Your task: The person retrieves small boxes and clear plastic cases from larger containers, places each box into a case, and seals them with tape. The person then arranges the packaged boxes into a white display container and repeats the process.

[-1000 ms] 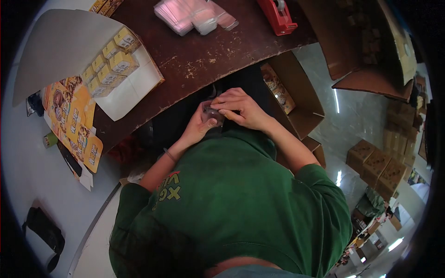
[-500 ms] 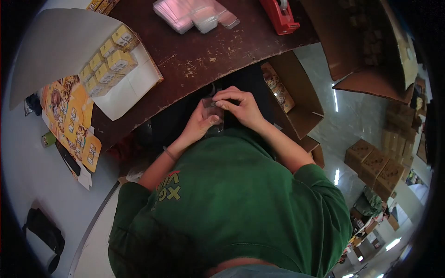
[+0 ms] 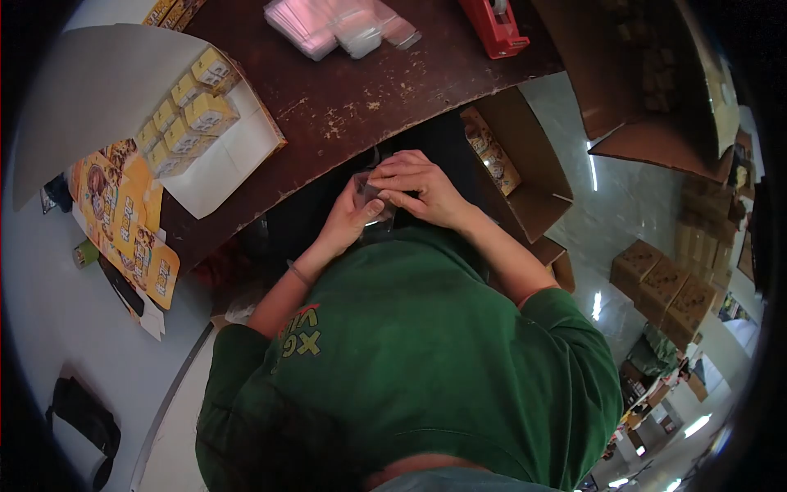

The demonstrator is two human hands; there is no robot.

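- Both hands are up close together in front of the green shirt [image 3: 410, 344], just off the near edge of the desk [image 3: 328, 123], elbows bent and out to the sides.
- Left hand [image 3: 351, 220] comes in from the left, curled around a small clear plastic package [image 3: 379, 223] with the thumb on the near side. There's a thin band [image 3: 299, 273] on that wrist.
- Right hand [image 3: 422, 190] reaches in from the right, back up, its bent fingers and thumb gripping the upper end of the same package. So the package sits right between the hands, and fingers hide a good part of it.
- Left of the hands and further forward: an open white box [image 3: 225, 164] with small yellow boxes [image 3: 184, 127] lined up in rows inside.
- Right of the hands, beside the desk: an open cardboard carton [image 3: 537, 156] with orange printed packs [image 3: 490, 152] in it. A bigger open carton [image 3: 656, 123] is further right, contents too dark to make out.
- Straight ahead of the hands: a pile of clear, pinkish plastic sleeves [image 3: 332, 25], with a red tape dispenser [image 3: 496, 29] to its right.
- Writing: the orange printed cardboard [image 3: 123, 213] off to the left has big white characters, too small to read for sure. On the shirt I get an "X" and a "G", upside down.
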